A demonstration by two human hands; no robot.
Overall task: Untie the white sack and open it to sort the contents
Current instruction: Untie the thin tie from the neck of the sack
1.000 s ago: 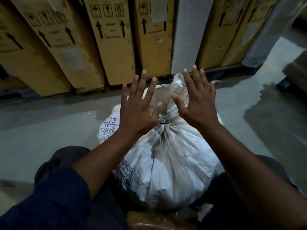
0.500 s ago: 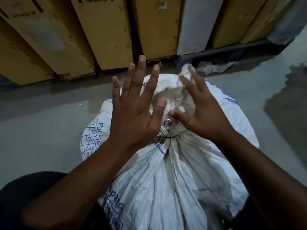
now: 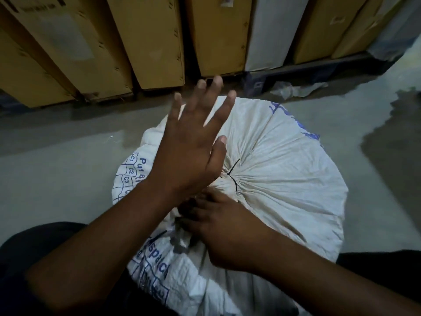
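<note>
The white woven sack [image 3: 284, 179] with blue print stands on the floor between my knees. Its top is gathered into pleats, and a thin black tie [image 3: 232, 177] runs across the gather. My left hand [image 3: 193, 144] hovers over the sack's far left side, palm down, fingers spread, holding nothing. My right hand [image 3: 224, 231] lies lower on the near side, under my left wrist. Its fingers curl around the bunched neck of the sack, and their tips are hidden.
Tall cardboard boxes [image 3: 150, 42] and a white panel [image 3: 271, 30] stand in a row along the back on a dark pallet [image 3: 296, 75]. Crumpled plastic [image 3: 296, 90] lies behind the sack. A dark wet patch [image 3: 391, 142] covers the grey floor at the right.
My right hand dropped from beside the knot to the near side and closed on the sack's neck. The neck now lies folded toward me. My left hand stays spread above. The view moved closer.
</note>
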